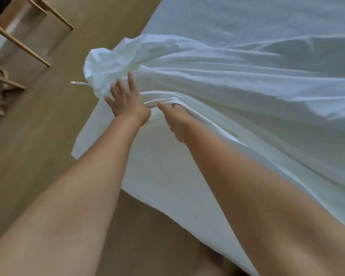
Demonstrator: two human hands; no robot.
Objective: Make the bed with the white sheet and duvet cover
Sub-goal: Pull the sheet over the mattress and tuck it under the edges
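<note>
I am pressing my left hand point(126, 100), fingers straight and spread, against the bunched cover point(187, 76), which is stretching in folds from the near corner across the bed point(247, 20), over the sheet point(157, 166). My right hand point(175, 120) is gripping a bundle of those folds, thumb on top, fingers buried in cloth. Chair legs point(18, 44) are standing on the floor point(48, 136).
</note>
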